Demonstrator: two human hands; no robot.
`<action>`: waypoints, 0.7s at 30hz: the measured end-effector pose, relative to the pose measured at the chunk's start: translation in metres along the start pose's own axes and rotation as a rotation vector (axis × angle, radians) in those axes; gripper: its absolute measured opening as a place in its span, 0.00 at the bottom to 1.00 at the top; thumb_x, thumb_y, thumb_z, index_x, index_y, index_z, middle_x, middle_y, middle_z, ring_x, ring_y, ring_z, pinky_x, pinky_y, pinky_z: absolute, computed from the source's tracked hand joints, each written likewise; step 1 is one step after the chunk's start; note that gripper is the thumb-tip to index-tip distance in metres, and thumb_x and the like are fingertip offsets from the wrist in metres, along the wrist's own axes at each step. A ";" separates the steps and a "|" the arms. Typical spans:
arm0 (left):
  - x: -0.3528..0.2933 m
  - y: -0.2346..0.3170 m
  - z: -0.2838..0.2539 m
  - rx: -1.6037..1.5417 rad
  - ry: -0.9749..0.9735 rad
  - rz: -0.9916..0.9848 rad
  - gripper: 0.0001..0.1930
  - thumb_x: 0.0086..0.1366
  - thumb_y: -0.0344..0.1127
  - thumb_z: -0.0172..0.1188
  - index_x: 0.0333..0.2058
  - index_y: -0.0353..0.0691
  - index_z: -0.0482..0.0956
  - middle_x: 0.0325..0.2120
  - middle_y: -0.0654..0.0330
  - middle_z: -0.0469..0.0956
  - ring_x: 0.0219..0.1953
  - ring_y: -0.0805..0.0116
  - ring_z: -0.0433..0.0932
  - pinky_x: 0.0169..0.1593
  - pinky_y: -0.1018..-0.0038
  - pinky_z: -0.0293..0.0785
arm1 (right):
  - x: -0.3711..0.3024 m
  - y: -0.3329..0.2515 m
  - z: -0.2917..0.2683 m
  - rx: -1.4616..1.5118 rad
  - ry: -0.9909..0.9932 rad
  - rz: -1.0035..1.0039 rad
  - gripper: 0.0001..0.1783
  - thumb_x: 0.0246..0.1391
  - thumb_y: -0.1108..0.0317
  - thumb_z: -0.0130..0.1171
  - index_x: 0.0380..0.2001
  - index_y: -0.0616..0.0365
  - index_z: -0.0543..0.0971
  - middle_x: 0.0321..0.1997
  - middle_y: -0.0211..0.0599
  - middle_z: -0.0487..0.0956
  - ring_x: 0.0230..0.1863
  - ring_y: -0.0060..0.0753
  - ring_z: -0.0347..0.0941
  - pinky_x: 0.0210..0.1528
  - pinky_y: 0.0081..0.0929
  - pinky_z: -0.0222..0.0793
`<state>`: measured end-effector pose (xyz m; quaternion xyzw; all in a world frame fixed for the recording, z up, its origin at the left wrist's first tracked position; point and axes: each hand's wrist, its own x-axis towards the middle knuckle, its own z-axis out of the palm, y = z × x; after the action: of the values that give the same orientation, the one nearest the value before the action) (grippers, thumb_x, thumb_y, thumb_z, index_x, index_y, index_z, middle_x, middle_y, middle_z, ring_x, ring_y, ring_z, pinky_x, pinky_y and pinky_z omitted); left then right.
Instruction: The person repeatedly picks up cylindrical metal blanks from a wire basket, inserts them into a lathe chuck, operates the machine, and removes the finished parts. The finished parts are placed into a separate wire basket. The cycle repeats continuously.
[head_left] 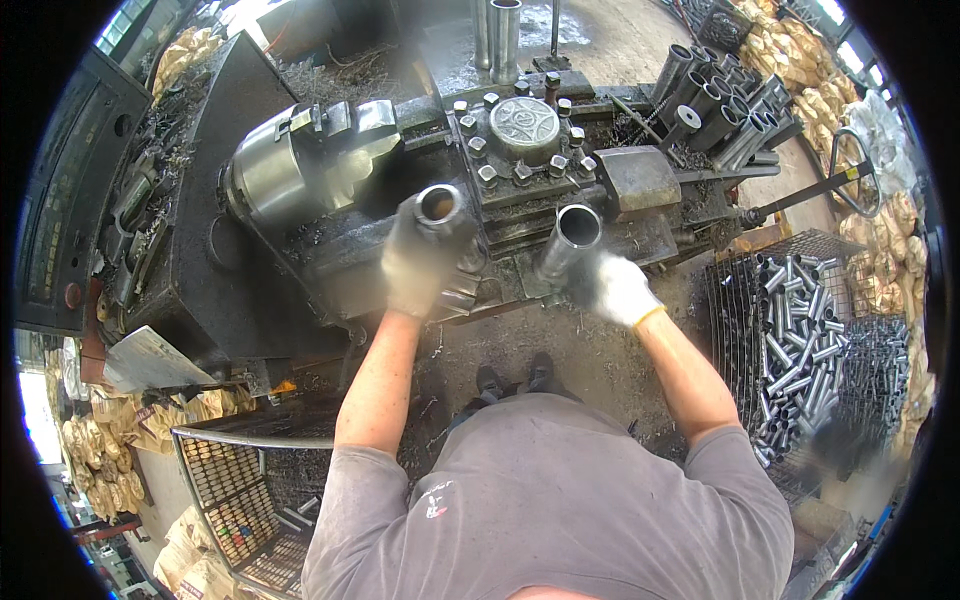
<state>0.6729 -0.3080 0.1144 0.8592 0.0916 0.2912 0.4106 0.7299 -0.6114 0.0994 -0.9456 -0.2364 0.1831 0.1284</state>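
My left hand (pixel 412 262), in a dirty work glove, is closed round a metal tube (pixel 440 204) whose open end faces up, in front of the lathe chuck (pixel 285 165). A second metal tube (pixel 577 230) stands slightly tilted at the front of the lathe carriage. Right beside its lower part is my gloved right hand (pixel 622 290); its fingers are dark and blurred, so their grip cannot be made out. Beyond both hands sits the square tool post (pixel 525 130), with several bolts round its top.
Several dark tubes (pixel 715 105) are stacked at the lathe's far right. A wire basket (pixel 735 310) of short shiny tubes (pixel 800 350) stands to the right. At the lower left is another mesh basket (pixel 235 490). A control panel (pixel 75 200) rises at the left edge.
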 end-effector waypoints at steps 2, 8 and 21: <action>0.004 -0.023 -0.018 -0.100 0.071 0.044 0.26 0.65 0.39 0.77 0.58 0.38 0.78 0.47 0.56 0.87 0.49 0.65 0.85 0.54 0.67 0.82 | -0.031 -0.028 -0.012 -0.089 -0.111 -0.195 0.20 0.57 0.60 0.68 0.51 0.53 0.81 0.43 0.48 0.87 0.42 0.57 0.86 0.43 0.51 0.83; -0.036 -0.091 -0.074 -1.352 0.141 -0.595 0.36 0.73 0.66 0.60 0.63 0.40 0.75 0.55 0.55 0.82 0.53 0.58 0.83 0.59 0.58 0.82 | 0.027 -0.130 0.071 0.011 0.295 -0.584 0.17 0.56 0.57 0.69 0.40 0.60 0.82 0.33 0.47 0.84 0.34 0.55 0.85 0.33 0.49 0.81; -0.084 -0.062 -0.027 -1.397 0.070 -0.641 0.43 0.74 0.72 0.52 0.72 0.42 0.67 0.67 0.54 0.73 0.69 0.54 0.71 0.75 0.55 0.63 | 0.023 -0.182 -0.026 0.567 -0.379 -0.099 0.44 0.51 0.39 0.76 0.53 0.72 0.82 0.41 0.53 0.88 0.37 0.40 0.87 0.44 0.35 0.83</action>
<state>0.5941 -0.2837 0.0453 0.3221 0.1437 0.1751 0.9192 0.6864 -0.4488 0.1759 -0.8089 -0.2413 0.4075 0.3485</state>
